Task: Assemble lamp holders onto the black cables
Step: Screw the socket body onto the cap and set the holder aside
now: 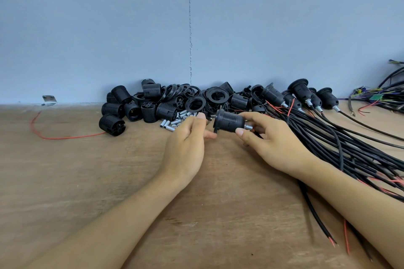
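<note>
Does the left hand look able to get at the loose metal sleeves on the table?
Probably yes: the left hand appears empty, and the metal sleeves lie uncovered just beyond its fingers, nothing between. The right hand holds the lamp holder aside.

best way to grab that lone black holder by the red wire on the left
Pinch the lone holder across its ribbed barrel, coming down from above. It lies on its side at the near edge of the pile, so its curved sides look free for fingers, and the ribs should help against slipping.
</note>
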